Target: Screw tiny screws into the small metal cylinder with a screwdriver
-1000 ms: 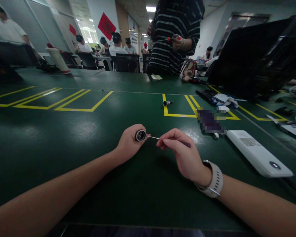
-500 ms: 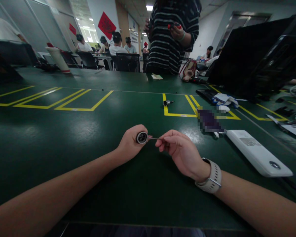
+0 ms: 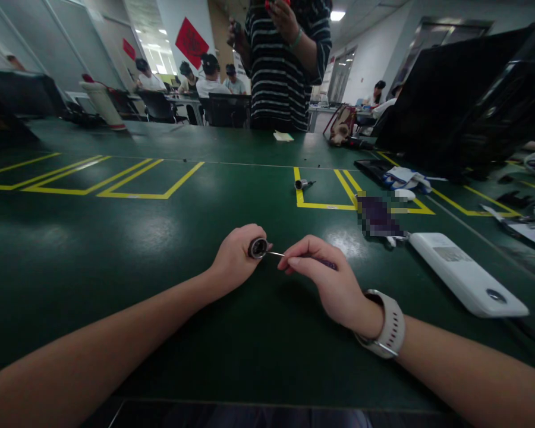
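My left hand point(image 3: 234, 255) is wrapped round a dark cylinder point(image 3: 257, 248) whose open, metal-rimmed end is turned toward me; the rest of it is hidden in the fist. Pinched in my right hand point(image 3: 318, 273) is a small screwdriver point(image 3: 329, 262) with a dark purplish handle and a thin metal shaft. The shaft points left and its tip meets the right side of the cylinder's rim; whether it enters the opening I cannot tell. Beyond the hands, a short metal part point(image 3: 301, 185) with a narrow stem lies on the yellow tape.
On the green table point(image 3: 196, 356), a white power bank point(image 3: 466, 273) and a blurred-out dark object point(image 3: 378, 215) lie to the right. Farther back are a blue-and-white cloth point(image 3: 408, 179), a large black monitor point(image 3: 446, 107) and a cup point(image 3: 102, 106). A person in a striped top point(image 3: 279, 71) stands across the table.
My right hand has turned, so the screwdriver's handle now shows. The shaft has drawn back from inside the cylinder's opening to its rim. The person opposite has shifted left and raised their hands.
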Available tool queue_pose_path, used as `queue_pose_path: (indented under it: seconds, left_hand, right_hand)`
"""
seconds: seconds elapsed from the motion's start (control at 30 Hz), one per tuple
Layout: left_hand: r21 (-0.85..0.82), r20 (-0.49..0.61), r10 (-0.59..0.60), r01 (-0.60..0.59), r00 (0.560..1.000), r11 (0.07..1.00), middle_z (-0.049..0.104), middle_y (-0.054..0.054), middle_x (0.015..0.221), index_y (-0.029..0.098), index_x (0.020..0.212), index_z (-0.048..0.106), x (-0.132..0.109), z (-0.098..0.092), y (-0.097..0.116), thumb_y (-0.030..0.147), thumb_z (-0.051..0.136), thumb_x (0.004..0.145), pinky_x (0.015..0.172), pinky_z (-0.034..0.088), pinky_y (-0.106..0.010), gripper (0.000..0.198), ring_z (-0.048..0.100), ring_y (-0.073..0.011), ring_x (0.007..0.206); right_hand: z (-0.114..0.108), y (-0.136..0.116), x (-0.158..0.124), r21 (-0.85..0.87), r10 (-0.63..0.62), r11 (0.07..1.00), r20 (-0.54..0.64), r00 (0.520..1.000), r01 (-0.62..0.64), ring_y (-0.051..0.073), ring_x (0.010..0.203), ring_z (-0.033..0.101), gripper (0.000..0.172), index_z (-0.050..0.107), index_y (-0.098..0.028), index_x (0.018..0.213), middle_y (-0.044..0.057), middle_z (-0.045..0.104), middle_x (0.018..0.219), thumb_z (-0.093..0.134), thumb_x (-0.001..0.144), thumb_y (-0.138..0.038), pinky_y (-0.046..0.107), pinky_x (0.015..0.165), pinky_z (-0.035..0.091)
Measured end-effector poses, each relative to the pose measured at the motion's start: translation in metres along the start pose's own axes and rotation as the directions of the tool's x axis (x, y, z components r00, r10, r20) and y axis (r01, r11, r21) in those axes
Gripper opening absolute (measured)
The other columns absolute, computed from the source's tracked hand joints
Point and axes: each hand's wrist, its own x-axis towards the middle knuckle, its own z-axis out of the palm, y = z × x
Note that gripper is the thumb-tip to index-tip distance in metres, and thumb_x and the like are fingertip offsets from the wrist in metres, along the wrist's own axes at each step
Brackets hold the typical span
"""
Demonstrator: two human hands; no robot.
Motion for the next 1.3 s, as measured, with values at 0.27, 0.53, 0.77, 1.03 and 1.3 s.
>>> queue_pose_path:
  seconds: [0.27,0.53,0.77,1.03,1.3]
  left_hand:
    - [-0.173,-0.003,0.01,-0.01,1.0,0.985,0.046,0.004,0.062,0.017,0.063,0.045,0.001,-0.001,0.0,0.023,0.057,0.078,0.052,0.034,-0.023,0.02,0.044,-0.0099,0.057]
    - [-0.088,-0.006,-0.042,0.041,0.999,0.995,0.047,0.004,0.063,0.017,0.063,0.045,0.002,0.001,-0.002,0.02,0.056,0.077,0.054,0.035,-0.024,0.018,0.045,-0.0106,0.059]
    - [-0.018,0.035,-0.011,0.011,0.999,1.0,0.046,0.003,0.063,0.017,0.062,0.045,0.001,-0.001,0.0,0.019,0.055,0.078,0.055,0.034,-0.025,0.019,0.044,-0.0114,0.059]
    - [-0.099,0.042,-0.022,0.026,0.999,0.995,0.047,0.003,0.063,0.017,0.063,0.047,0.003,0.0,-0.004,0.018,0.055,0.077,0.056,0.035,-0.025,0.016,0.046,-0.0116,0.06]
    - [-0.036,0.089,-0.046,0.049,0.995,0.998,0.048,0.003,0.065,0.017,0.065,0.048,0.006,-0.001,-0.001,0.018,0.054,0.077,0.056,0.036,-0.025,0.014,0.047,-0.012,0.061]
  right_hand:
    - [-0.004,0.005,0.009,0.421,0.164,0.893,0.028,0.986,-0.161,0.013,0.064,0.058,0.009,0.061,-0.015,0.07,0.003,0.067,0.069,0.054,0.074,-0.014,0.029,0.064,0.044]
    - [-0.003,0.004,0.003,0.132,-0.011,0.991,-0.029,1.0,0.015,0.015,0.074,0.06,0.007,0.063,-0.018,0.075,0.002,0.066,0.075,0.057,0.077,-0.016,0.031,0.07,0.045]
    - [-0.003,0.004,0.003,0.129,0.042,0.991,0.021,0.999,-0.045,0.015,0.074,0.06,0.007,0.064,-0.017,0.075,0.002,0.066,0.076,0.057,0.077,-0.016,0.031,0.07,0.046]
    - [-0.006,0.008,0.014,0.426,0.2,0.885,0.018,0.98,-0.188,0.013,0.061,0.057,0.008,0.061,-0.015,0.068,0.004,0.067,0.068,0.055,0.072,-0.013,0.028,0.063,0.042]
    - [-0.008,0.003,0.012,0.252,0.087,0.964,0.006,0.996,-0.085,0.014,0.067,0.059,0.006,0.062,-0.016,0.069,0.002,0.067,0.069,0.058,0.072,-0.014,0.03,0.067,0.044]
